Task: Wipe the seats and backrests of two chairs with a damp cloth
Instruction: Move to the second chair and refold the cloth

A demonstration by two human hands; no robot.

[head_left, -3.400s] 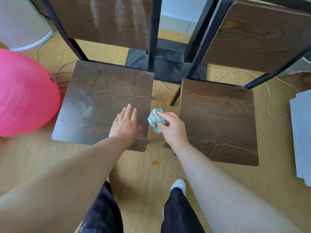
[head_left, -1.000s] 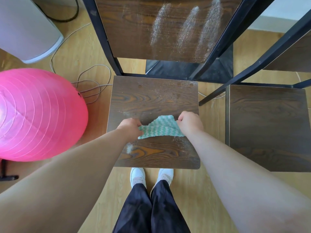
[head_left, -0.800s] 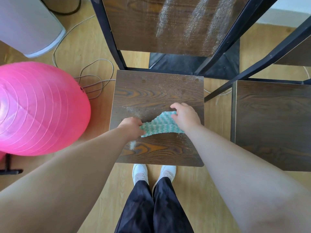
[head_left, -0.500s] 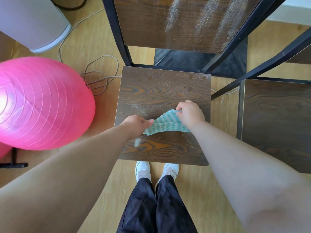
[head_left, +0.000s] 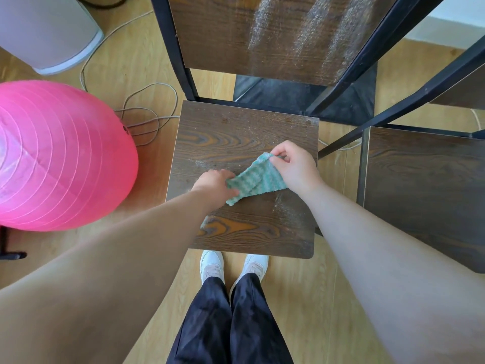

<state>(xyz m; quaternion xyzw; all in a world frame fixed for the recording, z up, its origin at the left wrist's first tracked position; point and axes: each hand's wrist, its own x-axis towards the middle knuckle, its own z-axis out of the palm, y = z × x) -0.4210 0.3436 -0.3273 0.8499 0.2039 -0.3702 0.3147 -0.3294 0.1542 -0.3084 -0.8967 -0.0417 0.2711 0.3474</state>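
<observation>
Two hands are sharing one job here: the left hand [head_left: 215, 185] is pinching the near corner of the green striped cloth [head_left: 256, 179], and the right hand [head_left: 294, 166] is pinching the far corner between thumb and fingers, so the cloth is hanging stretched between them just above the middle of the left chair seat [head_left: 244, 143]. Neither hand is pressing it flat yet — I judge the step in hand to be opening out the cloth ahead of wiping this seat. Pale dust is speckling the seat's back edge and right side, and smeared streaks are showing on the left chair backrest [head_left: 223, 35], so both are looking unfinished. The right chair seat [head_left: 420, 185] is standing just beside, and its backrest is barely peeking in at the frame edge. The next move is probably calling for laying the cloth flat under one palm and sweeping it across the dusty grain, working toward the edges — then up to the streaked backrest. A pink exercise ball [head_left: 52, 156] is sitting on the floor to the left.
</observation>
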